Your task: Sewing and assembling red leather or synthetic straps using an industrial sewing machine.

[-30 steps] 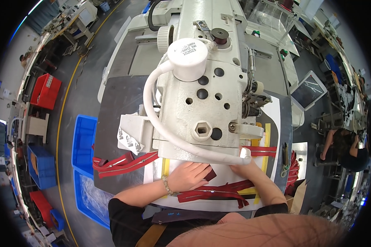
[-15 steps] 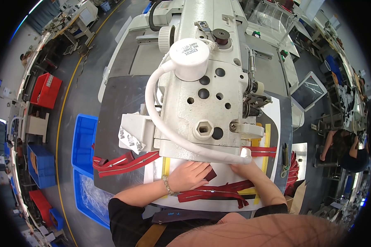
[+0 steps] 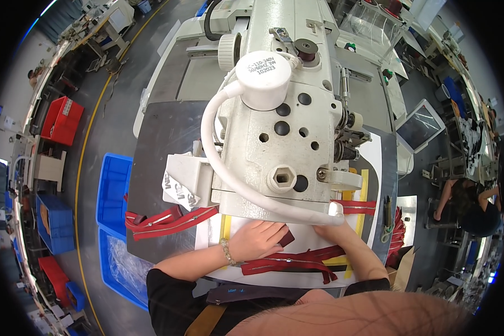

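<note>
Your L hand (image 3: 259, 241) lies flattish, fingers close together, at maroon patch (image 3: 287, 240); R hand (image 3: 330, 230) part hidden, can't tell grip. Red metal-toothed zip (image 3: 271, 264) lies near, btwn forearms. Pebbly white machine (image 3: 288, 154) sits slightly right vs. earlier.

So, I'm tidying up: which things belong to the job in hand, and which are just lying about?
Likely the job: white metal sewing machine; dark-red flat piece by the left hand; red fabric zipper strips.
Apparently just about: blue plastic crates; red plastic bins.
</note>
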Action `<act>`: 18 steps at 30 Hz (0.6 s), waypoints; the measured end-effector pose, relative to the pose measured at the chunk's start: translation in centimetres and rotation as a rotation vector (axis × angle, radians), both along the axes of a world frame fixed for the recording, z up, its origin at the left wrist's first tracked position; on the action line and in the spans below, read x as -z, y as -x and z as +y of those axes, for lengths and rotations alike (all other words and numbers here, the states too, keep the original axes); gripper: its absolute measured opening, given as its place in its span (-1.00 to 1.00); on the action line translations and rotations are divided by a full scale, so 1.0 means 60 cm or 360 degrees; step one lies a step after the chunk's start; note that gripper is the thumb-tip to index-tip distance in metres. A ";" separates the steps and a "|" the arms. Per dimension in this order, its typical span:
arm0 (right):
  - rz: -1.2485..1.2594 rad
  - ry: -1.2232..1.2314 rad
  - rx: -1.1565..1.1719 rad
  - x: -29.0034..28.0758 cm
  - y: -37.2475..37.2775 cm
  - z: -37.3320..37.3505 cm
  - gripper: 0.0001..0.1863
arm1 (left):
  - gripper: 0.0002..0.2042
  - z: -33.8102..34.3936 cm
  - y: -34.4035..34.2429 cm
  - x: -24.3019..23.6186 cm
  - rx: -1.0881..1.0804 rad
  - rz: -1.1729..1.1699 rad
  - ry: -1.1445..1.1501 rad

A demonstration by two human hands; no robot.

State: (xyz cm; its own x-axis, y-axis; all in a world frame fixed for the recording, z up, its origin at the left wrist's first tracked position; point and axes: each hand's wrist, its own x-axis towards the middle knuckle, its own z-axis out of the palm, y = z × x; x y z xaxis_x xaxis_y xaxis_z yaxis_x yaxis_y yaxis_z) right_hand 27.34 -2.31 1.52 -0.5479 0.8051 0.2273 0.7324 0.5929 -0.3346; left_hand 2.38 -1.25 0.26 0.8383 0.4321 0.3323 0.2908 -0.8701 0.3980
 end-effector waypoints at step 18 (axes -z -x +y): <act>0.0088 0.0100 0.0020 0.001 -0.010 -0.002 -0.57 | -0.41 0.000 -0.007 -0.004 0.0034 0.0056 0.0050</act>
